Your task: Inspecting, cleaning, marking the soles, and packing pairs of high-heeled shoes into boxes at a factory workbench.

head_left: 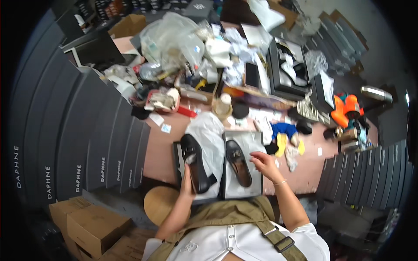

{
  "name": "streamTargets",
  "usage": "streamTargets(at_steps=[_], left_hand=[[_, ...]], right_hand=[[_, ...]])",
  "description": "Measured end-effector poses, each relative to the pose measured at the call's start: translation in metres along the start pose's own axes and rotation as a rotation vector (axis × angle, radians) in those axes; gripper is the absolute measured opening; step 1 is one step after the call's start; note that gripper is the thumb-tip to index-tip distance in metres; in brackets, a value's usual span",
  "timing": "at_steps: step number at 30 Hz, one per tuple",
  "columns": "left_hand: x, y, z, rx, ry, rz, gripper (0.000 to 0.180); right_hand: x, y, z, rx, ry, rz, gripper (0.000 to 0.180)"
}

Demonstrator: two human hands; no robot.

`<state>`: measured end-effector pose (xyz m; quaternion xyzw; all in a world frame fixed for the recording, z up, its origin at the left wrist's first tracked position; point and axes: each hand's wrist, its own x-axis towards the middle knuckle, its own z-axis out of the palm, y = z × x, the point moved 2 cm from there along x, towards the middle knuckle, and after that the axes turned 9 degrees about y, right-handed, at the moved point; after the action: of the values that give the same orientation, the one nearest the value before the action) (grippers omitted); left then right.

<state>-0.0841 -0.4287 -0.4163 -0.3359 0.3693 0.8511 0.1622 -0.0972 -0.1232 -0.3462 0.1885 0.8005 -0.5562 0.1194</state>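
Observation:
My left hand (187, 182) grips a black loafer (199, 167) by its side, fingers wrapped at the shoe's opening and a bit of white stuffing showing inside. The shoe is tilted over the left half of an opened dark shoe box, where crumpled white tissue paper (210, 143) spreads out. A matching loafer (234, 152), with a metal ornament and brown insole, lies on white paper in the right half of the box (263, 191). Beside that shoe my right hand (266, 167) hovers with bent fingers apart, holding nothing.
Tall stacks of dark shoe boxes (93, 143) wall in the left; more boxes (365, 174) stand at the right. Clutter covers the far table: plastic bags (174, 41), a phone (251, 75), cloths (285, 129), a pump bottle (223, 106). A round stool (165, 204) and cartons (96, 228) sit below.

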Motion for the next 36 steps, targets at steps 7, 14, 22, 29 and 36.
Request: streamTargets(at_steps=[7,14,22,29,36], left_hand=[[-0.006,-0.017,-0.037,0.376,0.305,0.129,0.059],[-0.054,-0.002,0.022,0.526,-0.080,0.481,0.023],[-0.030,-0.019,0.090,0.832,-0.425,0.704,0.024],[0.105,-0.075,0.216,1.900,-0.750,0.958,0.033],[0.034,-0.008,0.231,1.548,-0.565,0.999,0.030]], right_hand=[[-0.098,0.067,0.005,0.021,0.232,-0.084,0.051],[-0.044,0.054,0.064,-0.714,0.102,-0.281,0.079],[-0.166,0.027,-0.049,0.960,-0.049,0.076,0.079],[-0.200,0.115,-0.051,1.371,0.171,0.045,0.066],[-0.191,0.116,-0.053,1.751,-0.010,-0.049,0.058]])
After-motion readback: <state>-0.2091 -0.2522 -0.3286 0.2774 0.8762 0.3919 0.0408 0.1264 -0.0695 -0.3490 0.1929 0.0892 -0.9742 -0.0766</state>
